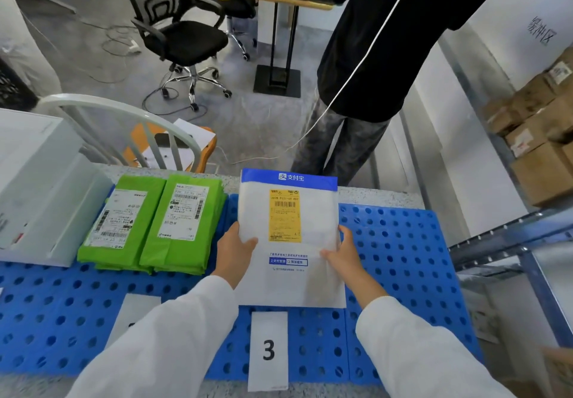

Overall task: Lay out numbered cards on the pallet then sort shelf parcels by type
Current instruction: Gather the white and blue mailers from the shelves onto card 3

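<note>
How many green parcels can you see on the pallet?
2 green parcels show fully: one beside the white box, one between it and the held mailer. Green edges beneath suggest more hidden under each.

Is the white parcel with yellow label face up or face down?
Face up: the white parcel shows its yellow label to the camera; left hand and right hand grip its sides.

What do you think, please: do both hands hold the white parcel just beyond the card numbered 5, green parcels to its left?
Not quite: the head view shows the card reads 3, not 5. Otherwise yes: the left hand and right hand hold the white parcel just beyond it, green parcels to its left.
</note>
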`<state>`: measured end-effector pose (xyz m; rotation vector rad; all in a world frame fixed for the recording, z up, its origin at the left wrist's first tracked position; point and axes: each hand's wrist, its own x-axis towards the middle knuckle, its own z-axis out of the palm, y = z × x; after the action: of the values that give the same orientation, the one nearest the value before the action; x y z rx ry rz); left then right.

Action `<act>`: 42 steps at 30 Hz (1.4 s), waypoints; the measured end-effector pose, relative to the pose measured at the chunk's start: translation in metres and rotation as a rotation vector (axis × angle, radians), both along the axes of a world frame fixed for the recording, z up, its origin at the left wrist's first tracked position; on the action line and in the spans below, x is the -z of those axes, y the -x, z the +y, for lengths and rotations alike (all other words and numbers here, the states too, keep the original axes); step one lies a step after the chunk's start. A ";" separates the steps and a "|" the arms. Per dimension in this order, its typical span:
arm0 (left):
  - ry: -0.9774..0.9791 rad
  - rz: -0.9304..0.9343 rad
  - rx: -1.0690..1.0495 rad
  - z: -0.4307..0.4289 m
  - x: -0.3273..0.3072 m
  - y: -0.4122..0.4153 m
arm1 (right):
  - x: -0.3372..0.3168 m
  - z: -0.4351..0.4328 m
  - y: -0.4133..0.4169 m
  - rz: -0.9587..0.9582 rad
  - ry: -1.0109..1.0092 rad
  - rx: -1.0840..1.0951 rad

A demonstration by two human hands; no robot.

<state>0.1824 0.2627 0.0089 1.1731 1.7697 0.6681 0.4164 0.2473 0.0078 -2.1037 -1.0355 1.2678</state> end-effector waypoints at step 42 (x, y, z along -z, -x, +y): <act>-0.737 0.635 1.276 -0.126 -0.207 -0.168 | -0.226 -0.237 -0.095 -0.580 0.067 -0.338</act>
<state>0.3500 0.1366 0.2158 2.8309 0.7741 0.1045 0.5111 0.0104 0.2335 -2.4941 -1.6681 0.8393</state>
